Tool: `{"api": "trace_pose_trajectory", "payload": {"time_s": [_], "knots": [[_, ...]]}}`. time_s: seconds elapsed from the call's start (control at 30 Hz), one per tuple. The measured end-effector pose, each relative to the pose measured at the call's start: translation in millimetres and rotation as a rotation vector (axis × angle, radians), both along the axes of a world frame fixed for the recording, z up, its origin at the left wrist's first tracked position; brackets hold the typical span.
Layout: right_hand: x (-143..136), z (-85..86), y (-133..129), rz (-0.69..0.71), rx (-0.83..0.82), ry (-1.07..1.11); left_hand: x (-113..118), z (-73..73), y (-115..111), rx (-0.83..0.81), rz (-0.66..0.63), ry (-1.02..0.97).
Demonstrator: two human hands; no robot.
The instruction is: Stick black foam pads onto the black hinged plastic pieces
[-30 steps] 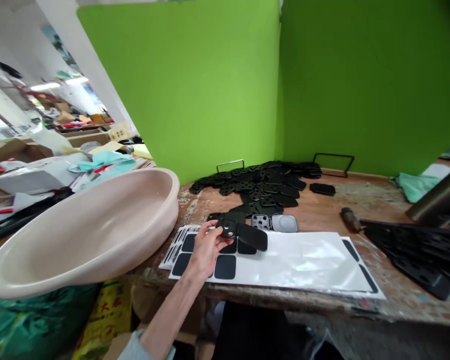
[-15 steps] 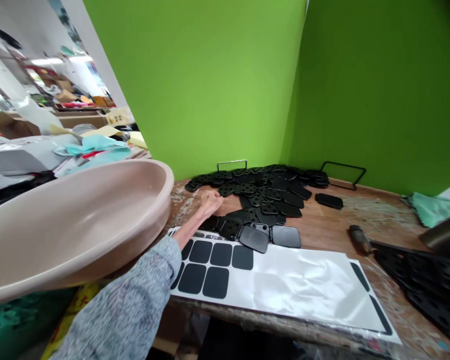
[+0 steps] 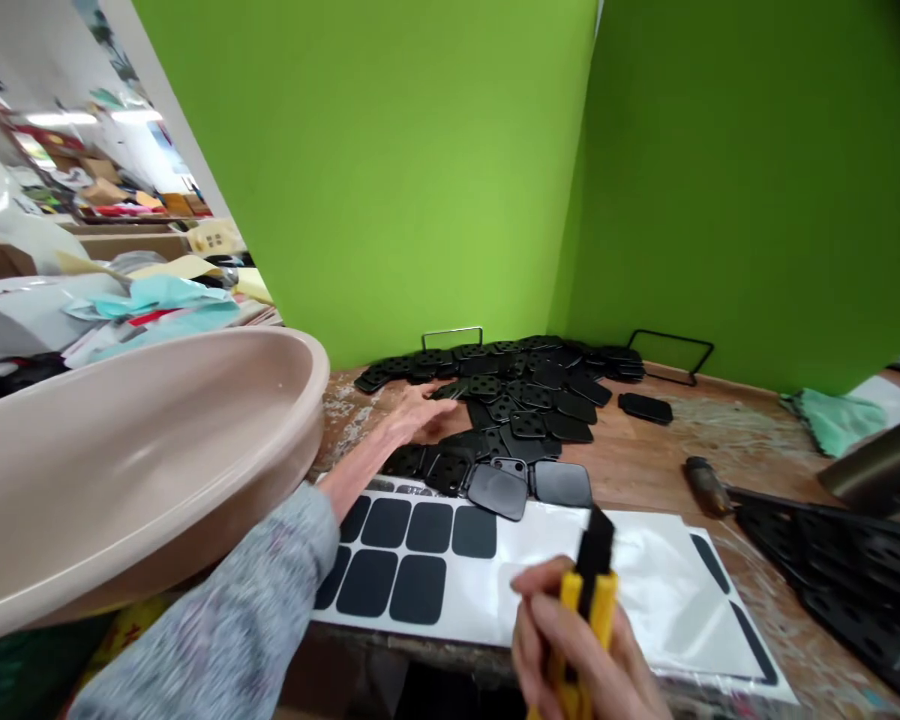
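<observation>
My right hand (image 3: pixel 562 640) grips a yellow utility knife (image 3: pixel 598 605), its dark blade end pointing up and away from me over the front of the white sheet. My left hand (image 3: pixel 418 410) is stretched out at the left edge of a pile of black plates with holes (image 3: pixel 525 395). Its fingers are apart beside the nearest plates; whether they touch one I cannot tell. Several black rounded-square stickers (image 3: pixel 429 527) lie in rows on the white backing sheet (image 3: pixel 487 600). Two smooth black plates (image 3: pixel 562 483) rest at the sheet's back edge.
A large pinkish basin (image 3: pixel 195 400) stands close on the left, beside my left arm. Black wire stands (image 3: pixel 671 355) lean near the green wall (image 3: pixel 390 180). To the right lie a single black plate (image 3: pixel 645 407), a dark-handled tool (image 3: pixel 707 487), more black plates (image 3: pixel 847 590) and a green cloth (image 3: pixel 832 418).
My right hand has come into view at the bottom with the utility knife. My left hand's fingers have spread out from a closed shape. The view has shifted slightly right.
</observation>
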State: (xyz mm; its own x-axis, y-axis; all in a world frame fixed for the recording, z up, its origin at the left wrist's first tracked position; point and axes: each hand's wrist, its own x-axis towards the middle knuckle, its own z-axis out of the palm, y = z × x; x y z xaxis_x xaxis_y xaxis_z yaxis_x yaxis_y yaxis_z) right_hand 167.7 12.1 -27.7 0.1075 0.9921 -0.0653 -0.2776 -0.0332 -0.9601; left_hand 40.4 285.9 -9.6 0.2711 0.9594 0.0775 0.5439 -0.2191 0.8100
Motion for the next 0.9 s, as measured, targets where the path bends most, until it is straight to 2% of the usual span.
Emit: {"api": "trace_pose_trajectory", "payload": {"time_s": [0.1,0.17,0.27,0.33,0.37,0.47,0.53,0.57,0.63,0.77,0.9], "knots": [[0,7.3,26,-0.188,-0.171,0.091,-8,11.9,-62,0.043,-0.118,-0.051],[5,11.2,35,-0.285,-0.159,0.075,-14,12.3,-107,0.173,-0.225,-0.051],[10,12.7,33,-0.241,-0.097,0.022,-24,6.1,-166,0.274,-0.312,-0.063],[4,10.3,21,-0.253,-0.094,-0.079,-28,1.0,-194,0.144,-0.240,-0.173],[-1,7.9,13,-0.301,-0.085,-0.171,-29,-1.4,-205,0.010,-0.166,-0.271],[-24,-4.5,-16,-0.463,0.083,-0.510,-29,-7.1,-232,-0.601,0.001,-0.687],[-36,-15.5,-35,-0.465,0.303,-0.670,-30,-10.0,-246,-0.922,0.043,-0.939],[-39,-21.1,-44,-0.434,0.399,-0.726,-31,-11.4,-252,-1.010,0.050,-1.027],[-41,-30.8,-60,-0.314,0.508,-0.833,-35,-13.8,-264,-1.080,0.070,-1.125],[-33,-41.0,-84,-0.074,0.528,-0.999,-49,-16.9,-281,-1.145,-0.043,-1.131],[-31,-42.3,-100,0.021,0.502,-0.970,-59,-19.5,-291,-1.105,-0.093,-1.031]]}}
